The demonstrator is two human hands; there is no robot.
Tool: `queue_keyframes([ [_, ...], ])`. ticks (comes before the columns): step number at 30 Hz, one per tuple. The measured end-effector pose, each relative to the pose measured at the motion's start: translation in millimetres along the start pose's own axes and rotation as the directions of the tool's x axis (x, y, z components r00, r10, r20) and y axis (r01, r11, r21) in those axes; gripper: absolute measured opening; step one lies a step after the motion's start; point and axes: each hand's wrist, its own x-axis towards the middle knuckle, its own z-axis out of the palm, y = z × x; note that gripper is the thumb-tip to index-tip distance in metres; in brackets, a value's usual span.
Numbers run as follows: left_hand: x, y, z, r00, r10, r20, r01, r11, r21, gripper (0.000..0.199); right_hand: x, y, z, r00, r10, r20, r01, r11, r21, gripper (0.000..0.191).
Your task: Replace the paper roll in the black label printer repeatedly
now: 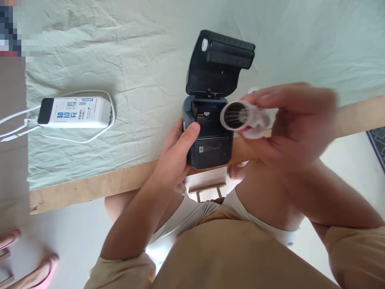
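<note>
A small black label printer (210,153) sits at the table's near edge with its lid (215,74) swung up, showing a dark roller and the hollow bay inside. My left hand (180,150) grips the printer's left side, its thumb over the rim of the bay. In my right hand (300,120), slightly blurred, is a white label roll (255,120) with a hollow, ridged core facing me. The roll is just right of the open bay, overlapping its edge in view; whether they touch I cannot tell.
A white power strip (81,112) with its cable looped round it lies on the left of the pale green tablecloth (135,60). The bare wooden table edge (90,188) runs across in front of my lap. Another person's feet (42,273) show at the lower left.
</note>
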Motion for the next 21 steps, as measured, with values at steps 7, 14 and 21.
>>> queue_keyframes([
  [7,-4.2,-2.1,-3.7,0.998,0.036,-0.042,-0.036,0.999,0.008,0.031,15.0,-13.1,18.7,0.955,-0.276,0.108,0.282,0.958,-0.046,0.027],
  [14,-4.6,-0.3,-3.8,0.999,-0.034,-0.013,0.034,0.999,-0.014,0.040,14.0,-11.3,16.0,0.922,-0.384,0.037,0.384,0.923,0.024,0.029],
  [21,-7.4,8.2,0.4,0.997,-0.032,-0.064,0.036,0.998,0.058,0.051,-0.6,-9.6,21.3,0.831,-0.553,0.059,0.550,0.833,0.065,0.012],
])
